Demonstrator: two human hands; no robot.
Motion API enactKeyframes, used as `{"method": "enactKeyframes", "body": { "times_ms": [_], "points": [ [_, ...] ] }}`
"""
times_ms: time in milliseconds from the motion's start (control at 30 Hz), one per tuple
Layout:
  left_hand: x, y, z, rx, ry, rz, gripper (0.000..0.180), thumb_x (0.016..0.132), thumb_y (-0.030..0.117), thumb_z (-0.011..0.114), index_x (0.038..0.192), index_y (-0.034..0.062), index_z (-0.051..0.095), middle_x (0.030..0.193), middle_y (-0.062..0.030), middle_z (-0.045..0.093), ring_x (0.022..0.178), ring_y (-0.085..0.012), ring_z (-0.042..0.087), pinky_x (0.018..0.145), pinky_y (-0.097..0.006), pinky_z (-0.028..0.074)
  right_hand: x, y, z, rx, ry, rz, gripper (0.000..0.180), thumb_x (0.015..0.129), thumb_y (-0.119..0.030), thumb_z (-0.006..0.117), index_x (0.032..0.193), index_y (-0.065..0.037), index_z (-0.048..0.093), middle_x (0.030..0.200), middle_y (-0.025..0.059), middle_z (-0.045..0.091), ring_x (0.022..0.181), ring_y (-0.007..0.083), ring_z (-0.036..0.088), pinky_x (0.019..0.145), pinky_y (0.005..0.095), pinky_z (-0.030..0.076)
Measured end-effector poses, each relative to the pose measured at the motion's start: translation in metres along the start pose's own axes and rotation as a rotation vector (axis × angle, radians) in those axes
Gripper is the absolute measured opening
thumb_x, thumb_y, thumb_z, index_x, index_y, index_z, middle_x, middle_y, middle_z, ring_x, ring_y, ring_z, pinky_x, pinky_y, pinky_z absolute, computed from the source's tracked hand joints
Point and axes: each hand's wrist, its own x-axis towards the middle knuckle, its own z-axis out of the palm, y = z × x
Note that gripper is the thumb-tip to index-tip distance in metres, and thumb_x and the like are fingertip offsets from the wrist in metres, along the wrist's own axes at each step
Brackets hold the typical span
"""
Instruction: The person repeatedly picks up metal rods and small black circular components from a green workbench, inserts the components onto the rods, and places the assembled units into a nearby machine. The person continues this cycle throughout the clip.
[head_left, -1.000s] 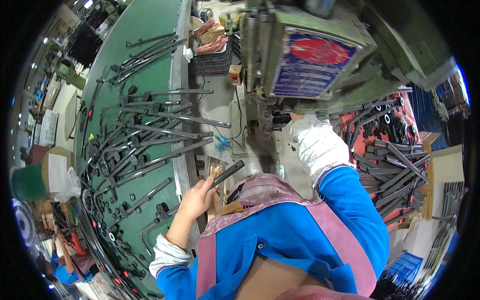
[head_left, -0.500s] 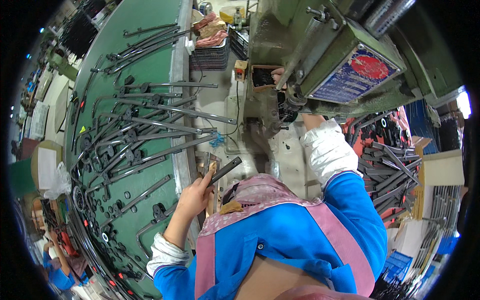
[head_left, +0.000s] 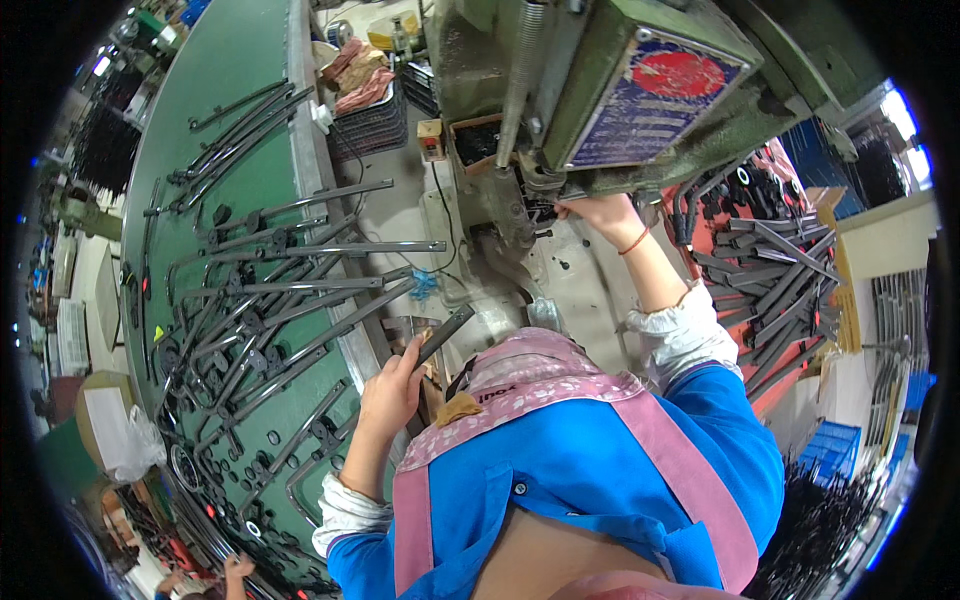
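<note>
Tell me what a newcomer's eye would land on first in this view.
Probably the big green machine at the top, where the right hand reaches under its head. Next, the green table on the left, strewn with dark metal rods. The left hand holds one dark bar at the table's edge.

The right hand (head_left: pixel 598 212) reaches under the green machine (head_left: pixel 640 90), its fingertips hidden in the dark gap there. The bar (head_left: pixel 438 338) in the left hand (head_left: pixel 392 392) is partly covered by the fingers; its lower end cannot be seen
</note>
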Motion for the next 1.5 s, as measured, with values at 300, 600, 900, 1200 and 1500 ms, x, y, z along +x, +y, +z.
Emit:
{"method": "enactKeyframes", "body": {
  "times_ms": [300,600,900,1200,1500],
  "points": [
    [0.027,0.019,0.002,0.021,-0.021,0.068,0.051,0.093,0.015,0.057,0.142,0.0158,0.043,0.098,-0.0234,0.064,0.085,-0.0441,0.062,0.070,-0.048,0.050,-0.017,-0.010,0.027,0.192,0.079,0.025,0.021,0.089,-0.013,0.064,0.098,0.005,0.068,0.082,0.0109,0.070,0.072,0.0138,0.065,0.065,0.0267,0.052],
    [0.058,0.078,0.031,0.037,-0.079,0.027,0.052,0.093,0.017,0.057,0.143,0.0166,0.043,0.098,-0.0260,0.063,0.085,-0.0453,0.063,0.070,-0.050,0.050,-0.023,0.041,0.015,-0.578,-0.180,-0.446,0.031,0.081,-0.028,0.061,0.074,0.002,0.064,0.077,0.0192,0.064,0.075,0.0377,0.063,0.067,0.0455,0.052],
    [0.094,0.146,0.085,-0.008,-0.220,-0.093,0.054,0.093,0.017,0.060,0.143,0.0163,0.041,0.102,-0.0241,0.064,0.093,-0.0435,0.063,0.077,-0.047,0.050,-0.074,0.193,-0.319,-0.816,0.579,0.556,0.027,0.083,-0.026,0.054,0.086,-0.006,0.072,0.087,0.0200,0.069,0.085,0.0364,0.068,0.077,0.0478,0.054],
    [0.123,0.211,0.114,0.047,-0.239,-0.073,0.049,0.095,0.024,0.057,0.141,0.0151,0.043,0.104,-0.0235,0.064,0.090,-0.0446,0.063,0.072,-0.050,0.051,-0.050,0.365,-0.445,-1.074,0.488,0.626,0.053,0.075,-0.020,0.073,0.122,-0.004,0.053,0.121,0.0212,0.056,0.109,0.0381,0.059,0.091,0.0448,0.050],
    [0.125,0.229,0.109,0.127,-0.170,-0.148,0.047,0.096,0.025,0.053,0.141,0.0140,0.044,0.103,-0.0253,0.064,0.089,-0.0445,0.064,0.073,-0.050,0.053,-0.088,0.318,-0.467,-0.521,0.781,0.582,0.065,0.064,-0.041,0.081,0.110,-0.004,0.055,0.098,0.0195,0.068,0.096,0.0357,0.065,0.076,0.0426,0.056]
  ]
}}
